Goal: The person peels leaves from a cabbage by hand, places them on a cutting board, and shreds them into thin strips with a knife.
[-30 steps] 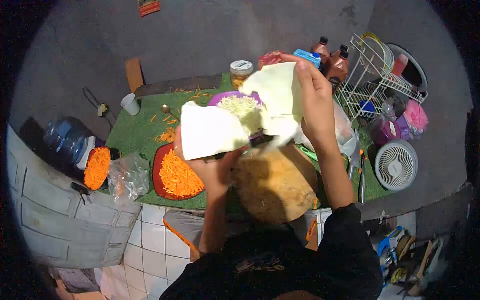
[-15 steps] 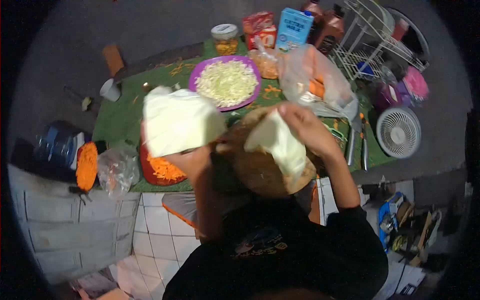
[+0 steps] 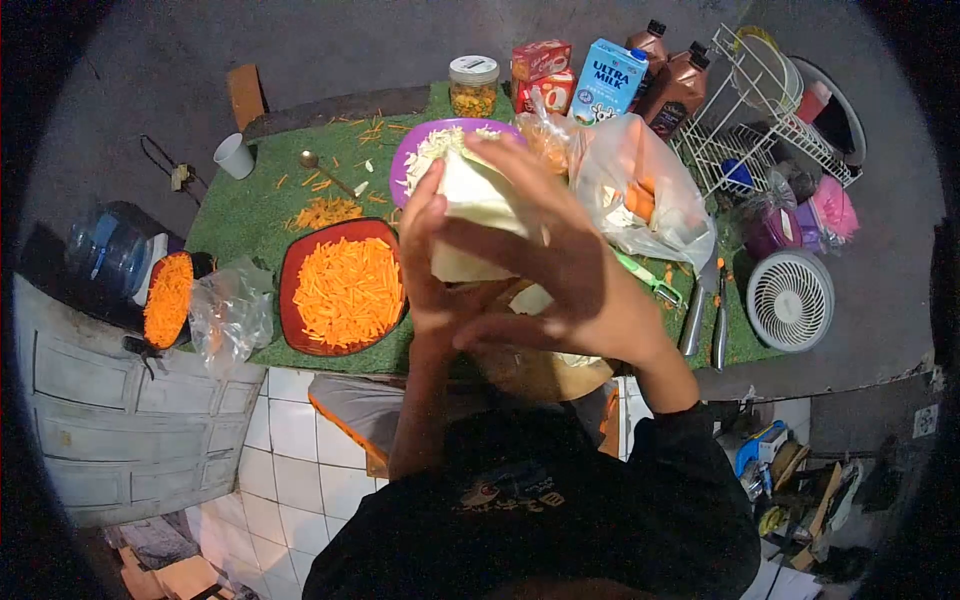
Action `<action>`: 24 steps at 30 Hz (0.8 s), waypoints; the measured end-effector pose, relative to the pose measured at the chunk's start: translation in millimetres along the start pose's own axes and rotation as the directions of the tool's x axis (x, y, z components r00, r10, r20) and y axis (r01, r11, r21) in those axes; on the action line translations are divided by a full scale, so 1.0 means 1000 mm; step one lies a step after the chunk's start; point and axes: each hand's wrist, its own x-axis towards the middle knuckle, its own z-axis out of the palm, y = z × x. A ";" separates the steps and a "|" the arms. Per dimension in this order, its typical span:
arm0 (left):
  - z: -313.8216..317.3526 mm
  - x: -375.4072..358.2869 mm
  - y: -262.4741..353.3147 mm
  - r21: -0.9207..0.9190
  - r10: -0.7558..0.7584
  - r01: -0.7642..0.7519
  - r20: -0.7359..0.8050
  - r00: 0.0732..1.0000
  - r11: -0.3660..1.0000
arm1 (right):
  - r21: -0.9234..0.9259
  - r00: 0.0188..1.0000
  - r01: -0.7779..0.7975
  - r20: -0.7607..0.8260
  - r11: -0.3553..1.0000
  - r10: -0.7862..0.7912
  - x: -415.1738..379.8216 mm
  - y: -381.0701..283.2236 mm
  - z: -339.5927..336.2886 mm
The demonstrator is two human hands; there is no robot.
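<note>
A pale cabbage (image 3: 475, 190) is held up in front of me, over the near side of the purple plate (image 3: 405, 165) of shredded cabbage. My left hand (image 3: 430, 270) grips its left side, fingertips at the upper edge. Spread wide, my right hand (image 3: 575, 270) reaches across the cabbage's right side; whether its fingertips touch cannot be made out. Below, the round wooden cutting board (image 3: 520, 372) is mostly covered by my hands. Pale cabbage leaf pieces (image 3: 532, 299) show on the board between and beneath them.
Left of my hands is a red dish (image 3: 291, 290) of shredded carrot. A plastic bag of carrots (image 3: 640, 190), green peeler (image 3: 650, 280) and knives (image 3: 697, 315) lie right. Behind stand a jar (image 3: 473, 88), a milk carton (image 3: 608, 82) and brown bottles (image 3: 675, 92). A white basket (image 3: 790, 300) sits far right.
The cabbage has moved right and away from me, uncovering the carrot dish. My right hand has let go of a loose leaf and moved left to the cabbage, fingers spreading.
</note>
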 end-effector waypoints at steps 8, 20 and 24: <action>-0.032 -0.004 -0.032 0.491 0.090 -0.118 0.080 0.993 0.863 | 0.195 0.996 0.083 -0.034 0.977 -0.077 0.012 0.015 0.021; -0.031 -0.022 0.021 -0.044 -0.229 0.228 -0.024 0.973 0.973 | 0.556 0.990 0.039 -0.132 0.830 0.042 0.042 0.017 0.006; -0.045 -0.018 0.030 -0.127 -0.422 0.418 -0.001 0.907 0.900 | 0.697 0.984 -0.022 -0.111 0.717 0.138 0.035 0.018 0.013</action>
